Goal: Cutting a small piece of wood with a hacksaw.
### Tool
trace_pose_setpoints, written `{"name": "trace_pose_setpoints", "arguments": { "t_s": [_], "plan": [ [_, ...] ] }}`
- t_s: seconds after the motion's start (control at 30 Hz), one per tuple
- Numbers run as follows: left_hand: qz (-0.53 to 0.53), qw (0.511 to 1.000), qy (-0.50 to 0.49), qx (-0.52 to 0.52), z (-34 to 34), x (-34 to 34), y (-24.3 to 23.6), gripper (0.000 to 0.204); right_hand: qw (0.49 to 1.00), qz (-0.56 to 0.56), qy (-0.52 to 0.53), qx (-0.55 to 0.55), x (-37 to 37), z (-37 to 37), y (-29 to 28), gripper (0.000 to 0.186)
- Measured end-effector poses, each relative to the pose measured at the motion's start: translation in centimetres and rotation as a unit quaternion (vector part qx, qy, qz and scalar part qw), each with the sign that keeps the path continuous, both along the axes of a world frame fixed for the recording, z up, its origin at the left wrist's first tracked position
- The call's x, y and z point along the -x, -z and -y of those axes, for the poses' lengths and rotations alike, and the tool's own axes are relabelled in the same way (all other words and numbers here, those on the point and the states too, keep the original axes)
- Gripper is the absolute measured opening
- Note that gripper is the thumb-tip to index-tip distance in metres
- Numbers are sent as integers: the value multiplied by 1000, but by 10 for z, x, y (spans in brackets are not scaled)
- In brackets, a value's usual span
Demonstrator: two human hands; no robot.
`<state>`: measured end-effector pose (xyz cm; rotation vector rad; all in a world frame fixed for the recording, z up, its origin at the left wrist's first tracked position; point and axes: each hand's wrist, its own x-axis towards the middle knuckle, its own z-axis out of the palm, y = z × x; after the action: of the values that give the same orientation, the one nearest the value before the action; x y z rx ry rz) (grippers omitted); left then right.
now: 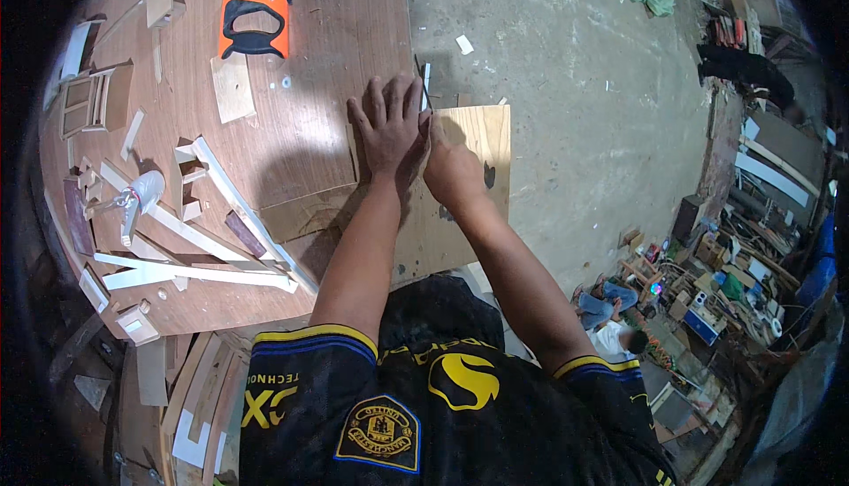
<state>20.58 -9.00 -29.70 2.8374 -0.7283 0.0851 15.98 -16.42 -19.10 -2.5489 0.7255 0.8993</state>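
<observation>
My left hand [391,132] lies flat with its fingers spread, pressing near the table's right edge on a piece of thin wooden board. Close beside it my right hand [455,172] is closed, its thumb side almost touching the left fingers. From the right fist a thin dark tool [424,88] points away from me; its handle is hidden in the fingers, so its kind is unclear. A light wooden board [495,145] with dark spots lies under the right hand and reaches past the table edge. A narrow white strip [427,77] shows beside the tool.
On the brown table [327,35] lies a handsaw [256,22] with an orange and black handle, near a small plywood piece [233,88]. Wood strips [195,269] and small wooden frames [97,101] cover the left side. A person [610,313] sits at the lower right among scrap.
</observation>
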Motion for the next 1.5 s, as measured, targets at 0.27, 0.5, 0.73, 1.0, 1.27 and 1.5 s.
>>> {"name": "trace_pose_setpoints", "arguments": {
  "t_s": [0.27,0.5,0.73,1.0,1.27,1.5],
  "plan": [
    [33,999,-20,-9,-1,-3,12,48,1000,30,-1,3,13,-1,-1,65],
    [-28,999,-26,27,1,1,1,49,1000,5,24,4,28,-15,-33,68],
    [-50,998,-26,30,4,-2,-7,48,1000,-14,25,1,23,-7,-42,68],
    [-65,997,-26,26,1,-1,1,48,999,-37,-21,10,8,4,-55,62],
    [-85,996,-26,19,1,-1,-3,48,996,-59,-64,26,-13,9,-54,54],
    [-64,998,-13,-10,4,-2,-6,48,991,-45,-123,41,-13,-4,-57,48]
  ]
}}
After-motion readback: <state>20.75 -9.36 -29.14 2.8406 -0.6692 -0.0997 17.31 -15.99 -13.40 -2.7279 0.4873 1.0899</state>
